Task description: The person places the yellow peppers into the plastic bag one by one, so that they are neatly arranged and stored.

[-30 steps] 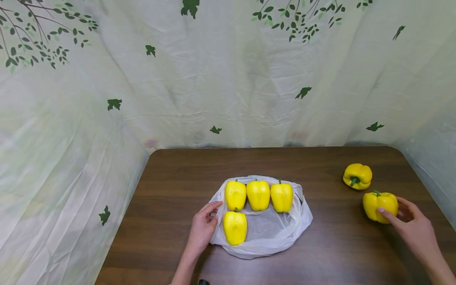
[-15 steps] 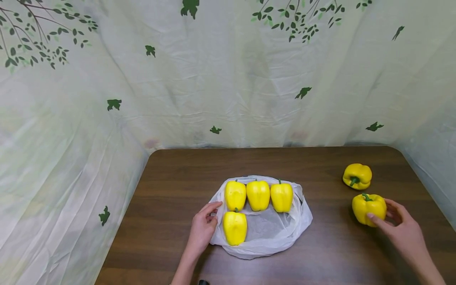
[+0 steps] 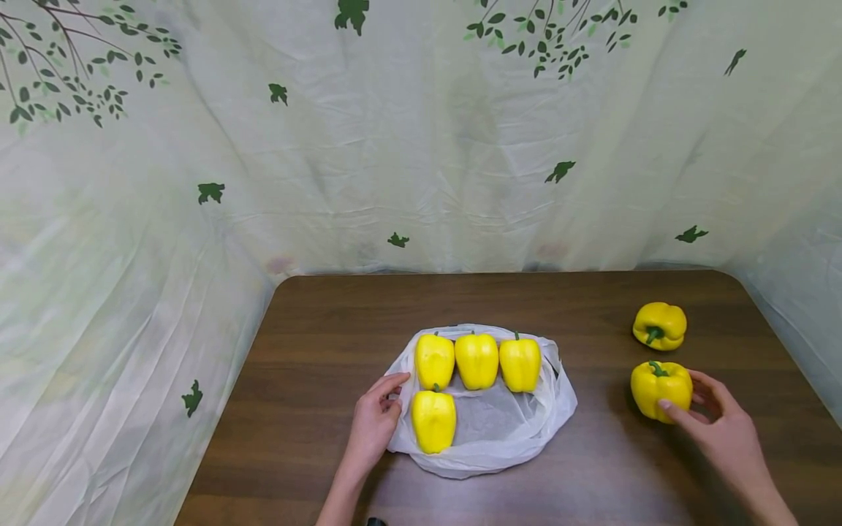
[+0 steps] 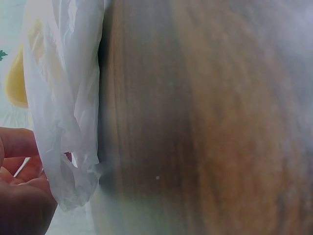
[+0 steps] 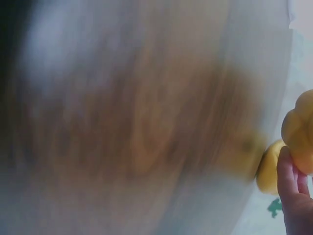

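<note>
My right hand (image 3: 722,428) grips a yellow bell pepper (image 3: 651,391) from its right side, thumb in front, stem up. The right wrist view shows this bell pepper (image 5: 299,128) at the fingertips, partly cut off by the frame's edge. Another yellow bell pepper (image 3: 660,326) lies on its side just behind. My left hand (image 3: 375,420) holds the left rim of a white plastic bag (image 3: 483,462), its fingertips partly hidden by the plastic. On the opened bag stand several yellow bell peppers: three in a back row (image 3: 477,361) and one in front at the left (image 3: 434,422).
The brown wooden table (image 3: 316,351) has rounded back corners. A pale curtain (image 3: 421,146) with leaf prints hangs behind and beside it. A small black object (image 3: 376,521) shows at the bottom edge near my left forearm.
My right hand has carried its bell pepper leftward, toward the bag, and slightly nearer the front. The left hand, the bag and the other bell peppers have stayed in place.
</note>
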`<state>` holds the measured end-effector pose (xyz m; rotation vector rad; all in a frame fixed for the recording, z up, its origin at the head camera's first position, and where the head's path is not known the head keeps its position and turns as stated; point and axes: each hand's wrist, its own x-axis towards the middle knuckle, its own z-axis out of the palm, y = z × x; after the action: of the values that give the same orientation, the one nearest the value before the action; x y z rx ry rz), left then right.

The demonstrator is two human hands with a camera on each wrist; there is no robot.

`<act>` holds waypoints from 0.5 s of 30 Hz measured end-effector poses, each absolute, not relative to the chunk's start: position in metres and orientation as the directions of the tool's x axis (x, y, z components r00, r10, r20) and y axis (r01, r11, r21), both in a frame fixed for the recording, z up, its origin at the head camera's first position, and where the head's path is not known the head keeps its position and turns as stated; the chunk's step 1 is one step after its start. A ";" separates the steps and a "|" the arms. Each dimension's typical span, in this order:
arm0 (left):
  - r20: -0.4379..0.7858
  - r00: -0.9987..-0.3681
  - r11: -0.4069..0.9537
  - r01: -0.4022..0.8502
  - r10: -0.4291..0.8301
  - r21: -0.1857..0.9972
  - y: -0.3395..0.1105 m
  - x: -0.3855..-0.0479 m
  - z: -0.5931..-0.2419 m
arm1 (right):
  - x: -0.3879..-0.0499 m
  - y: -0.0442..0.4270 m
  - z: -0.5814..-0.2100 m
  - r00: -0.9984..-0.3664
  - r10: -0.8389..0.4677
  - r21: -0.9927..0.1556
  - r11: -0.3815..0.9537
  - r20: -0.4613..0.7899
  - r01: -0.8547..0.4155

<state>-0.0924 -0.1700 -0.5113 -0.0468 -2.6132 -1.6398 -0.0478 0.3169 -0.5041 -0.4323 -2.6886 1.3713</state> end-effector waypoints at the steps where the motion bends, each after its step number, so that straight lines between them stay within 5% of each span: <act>1: 0.063 -0.998 0.435 0.054 -0.004 0.899 -0.170 -0.092 -0.511 | -0.048 0.315 -0.504 -0.957 0.288 -0.808 0.554 -0.040 0.200; 15: 0.055 -0.998 0.443 0.044 -0.013 0.895 -0.171 -0.091 -0.512 | -0.048 0.297 -0.503 -0.963 0.267 -0.837 0.521 -0.026 0.167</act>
<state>-0.0915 -0.1705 -0.5118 -0.0279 -2.6226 -1.6296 -0.0478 0.2968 -0.5028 -0.3796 -2.6463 1.4384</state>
